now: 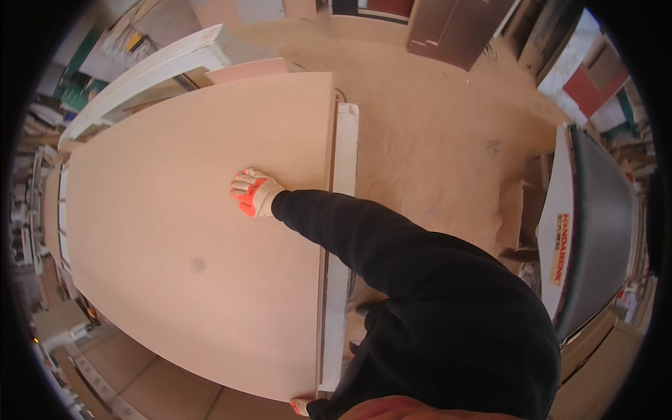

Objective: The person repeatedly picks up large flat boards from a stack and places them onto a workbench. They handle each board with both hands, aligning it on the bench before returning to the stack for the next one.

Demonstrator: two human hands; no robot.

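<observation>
A large, flat tan board (175, 161) lies in front of me, filling the left half of the view. My right hand (256, 192), in a white and orange work glove, rests on its upper face with the fingers stretched out. The black-sleeved right arm reaches across the board's right edge. At the bottom of the view, my left hand (300, 407) in a matching glove is at the board's near corner. Little of that hand shows, so its grip is unclear. Beneath the board's right edge runs a white-edged support (344, 147).
A white curved frame (147, 77) stands beyond the board. To the right is a machine with a white side and dark top (598, 231). Dark brown panels (455, 31) lean at the back. Dust covers the floor (434, 133), and clutter lines the left side.
</observation>
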